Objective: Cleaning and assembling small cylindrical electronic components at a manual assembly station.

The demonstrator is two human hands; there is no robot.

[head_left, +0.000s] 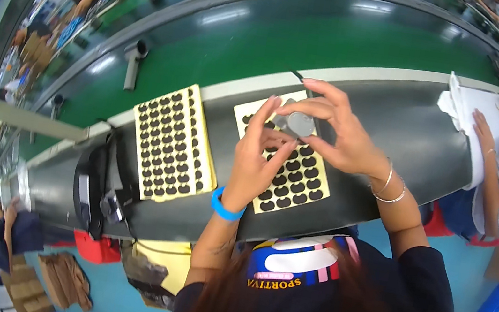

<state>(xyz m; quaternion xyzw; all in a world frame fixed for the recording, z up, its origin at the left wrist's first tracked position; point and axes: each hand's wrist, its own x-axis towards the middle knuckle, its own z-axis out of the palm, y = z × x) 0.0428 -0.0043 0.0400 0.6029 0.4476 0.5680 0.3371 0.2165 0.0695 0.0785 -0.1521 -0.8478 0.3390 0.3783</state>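
Over the dark work surface, a small grey part with a round, shiny end (pixel 300 124) is held up between my two hands. My right hand (pixel 346 135) pinches it, thumb below and fingers curled over the top. From the other side my left hand (pixel 257 150), with a blue band at the wrist, closes its fingers on it; its exact contact is partly hidden. Beneath both hands lies a pale yellow sheet (pixel 320 197) with rows of black die-cut stickers. Left of it rests a stack of similar sticker sheets (pixel 212 183).
A black bag (pixel 87 186) with straps and a small camera-like device (pixel 112 207) lie at the left. Beyond the pale ledge runs a green conveyor belt (pixel 238 57) carrying a grey, handled part (pixel 133 67). A co-worker's arm (pixel 492 173) rests by white material at right.
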